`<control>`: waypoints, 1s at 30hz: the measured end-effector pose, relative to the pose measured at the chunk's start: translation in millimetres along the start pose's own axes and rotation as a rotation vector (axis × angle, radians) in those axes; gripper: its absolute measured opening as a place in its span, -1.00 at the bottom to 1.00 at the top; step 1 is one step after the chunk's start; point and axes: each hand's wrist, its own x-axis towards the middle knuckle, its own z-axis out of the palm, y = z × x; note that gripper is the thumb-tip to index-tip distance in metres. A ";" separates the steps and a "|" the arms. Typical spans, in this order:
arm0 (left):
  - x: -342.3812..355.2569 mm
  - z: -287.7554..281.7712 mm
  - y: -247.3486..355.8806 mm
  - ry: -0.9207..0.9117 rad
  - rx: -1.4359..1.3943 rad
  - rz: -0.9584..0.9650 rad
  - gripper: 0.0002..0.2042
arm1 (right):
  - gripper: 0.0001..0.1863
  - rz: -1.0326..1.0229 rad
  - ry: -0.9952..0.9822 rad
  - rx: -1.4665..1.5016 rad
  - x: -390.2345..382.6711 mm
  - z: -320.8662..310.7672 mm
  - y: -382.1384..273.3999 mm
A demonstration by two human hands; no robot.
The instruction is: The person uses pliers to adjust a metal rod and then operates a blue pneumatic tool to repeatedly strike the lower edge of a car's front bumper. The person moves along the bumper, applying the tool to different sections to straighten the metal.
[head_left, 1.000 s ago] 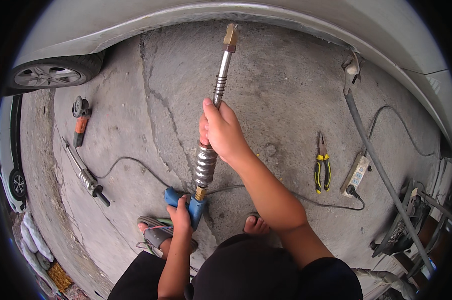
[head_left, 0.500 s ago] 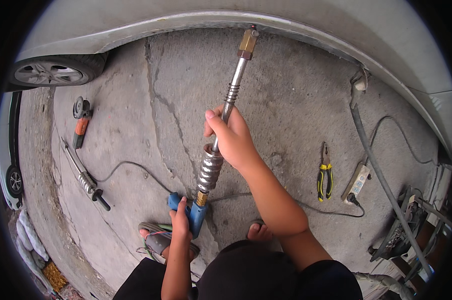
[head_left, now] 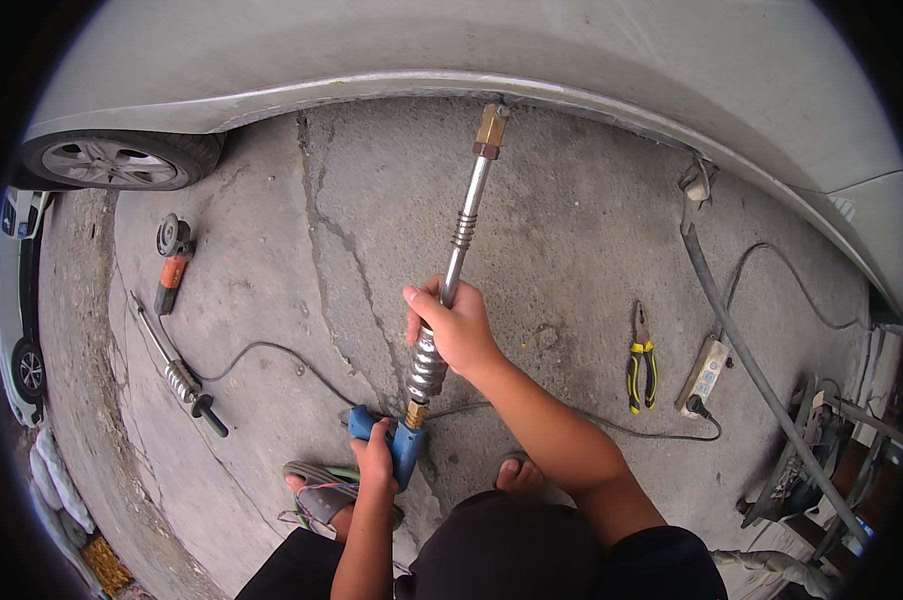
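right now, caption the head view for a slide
Left hand on a blue handle, right hand at a ribbed metal sleeve, beside a pale car.

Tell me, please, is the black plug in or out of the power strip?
In: the black plug sits against the socket face of the power strip, with no prongs showing between them.

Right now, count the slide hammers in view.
2: the held hammer, gripped by the left hand and right hand, mid-picture; the loose hammer, on the floor at left, near the grinder. Others could be hidden under the car.
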 end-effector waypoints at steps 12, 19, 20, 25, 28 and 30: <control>-5.9 0.4 -6.1 0.025 0.017 0.125 -0.40 | -0.37 0.207 -1.035 1.024 49.9 -26.1 -32.3; 9.6 -4.6 -5.2 0.044 0.013 0.090 -0.41 | -0.54 0.046 0.275 0.083 17.0 29.4 -46.4; 11.8 -5.5 -9.5 0.061 -0.002 0.089 -0.40 | -0.55 0.033 0.295 0.065 17.2 30.3 -46.1; 7.0 -11.1 -28.8 0.082 -0.022 0.110 -0.35 | -0.52 0.233 -0.188 0.407 21.1 -10.2 -31.5; -4.3 -16.1 -35.1 0.115 -0.017 0.106 -0.35 | -0.53 0.208 -0.168 0.349 1.3 -6.4 -20.3; 23.3 -20.2 -32.4 0.058 0.019 0.024 -0.36 | -0.55 0.158 -0.070 0.314 8.7 -2.1 -18.9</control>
